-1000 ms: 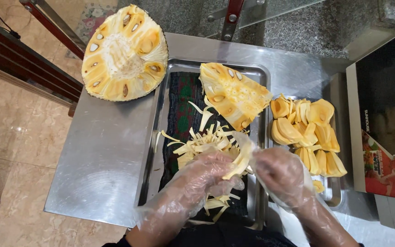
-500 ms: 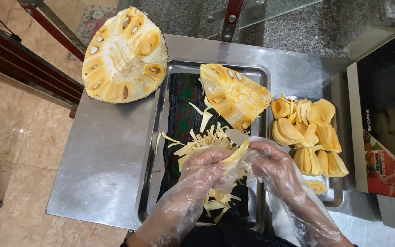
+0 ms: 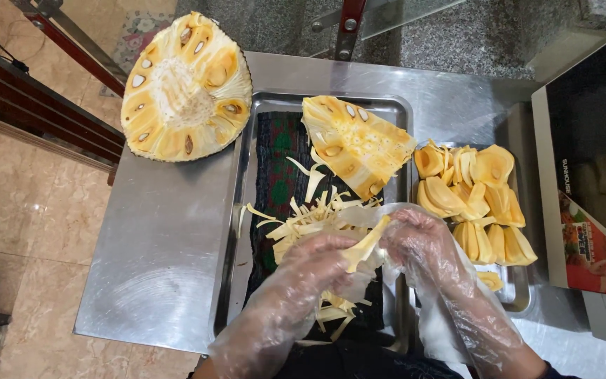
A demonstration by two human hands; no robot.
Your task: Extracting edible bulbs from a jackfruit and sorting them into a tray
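Both gloved hands pinch one jackfruit pod [image 3: 365,245] above the tray [image 3: 247,210]: the left hand [image 3: 313,263] grips its lower end, the right hand [image 3: 419,242] apparently its upper tip. It sits between them, over the strips [image 3: 303,221].

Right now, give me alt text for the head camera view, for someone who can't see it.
Two plastic-gloved hands, left hand and right hand, hold a yellow jackfruit piece over a metal tray of pale strips. A halved jackfruit lies behind on the left, peeled pods on the right.
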